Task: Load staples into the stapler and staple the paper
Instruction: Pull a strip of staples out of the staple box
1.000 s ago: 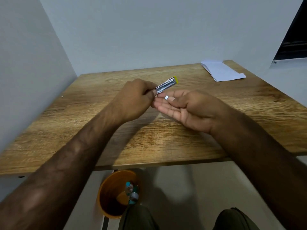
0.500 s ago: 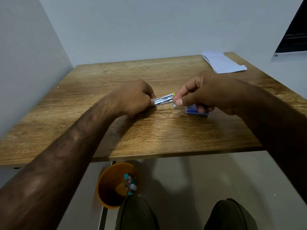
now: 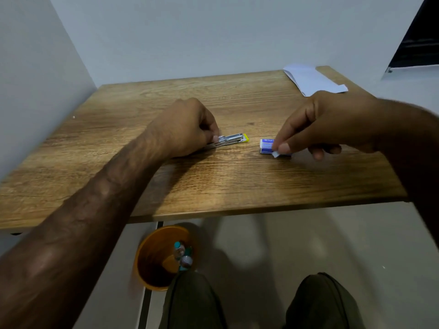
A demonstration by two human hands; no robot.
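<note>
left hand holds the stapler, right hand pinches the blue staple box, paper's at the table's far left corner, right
Not quite: the head view shows the paper at the far right corner of the table, not the left. The left hand does hold the stapler and the right hand pinches the blue staple box.

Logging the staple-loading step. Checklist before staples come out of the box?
1. Stapler steadied: ok, the left hand holds its rear end down on the table.
2. Stapler's staple channel open: cannot tell.
3. Grip on staple box: ok, the right hand pinches its flap.
4. Staples reachable inside the box: cannot tell, fingers cover the opening.
5. Gap between box and stapler free: ok, bare wood.
6. Paper ready under the stapler: not ok, it lies at the far right corner.
</note>
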